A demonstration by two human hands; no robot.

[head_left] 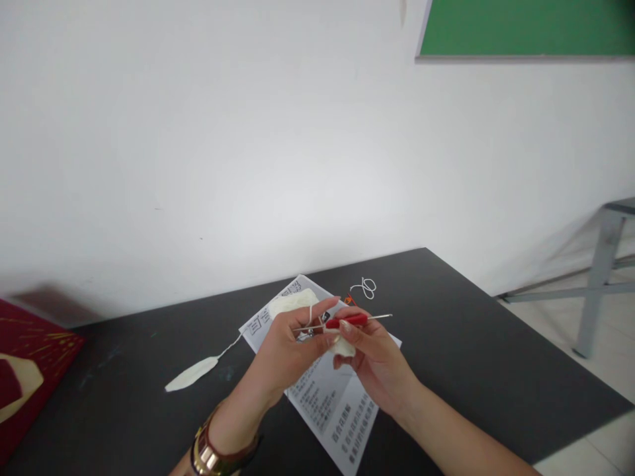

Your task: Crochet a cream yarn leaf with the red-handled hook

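Observation:
My right hand (374,350) is closed around a double-ended crochet hook (356,321) with a red middle grip; its metal tips point left and right. My left hand (285,350) is closed, its thumb reaching to a small white crochet piece (343,348) below the hook. A strand of white yarn (311,313) runs over the left forefinger. Behind that hand a ball of white yarn (292,302) rests on a printed sheet (342,423). Fingers hide much of the crochet piece and the hook's working end.
A finished-looking white leaf-shaped crochet piece (192,375) with a yarn tail lies on the black table (446,370) at left. A white cord loop (368,288) and a small orange item (349,300) lie behind my hands. A red box (40,377) stands far left, against the wall side.

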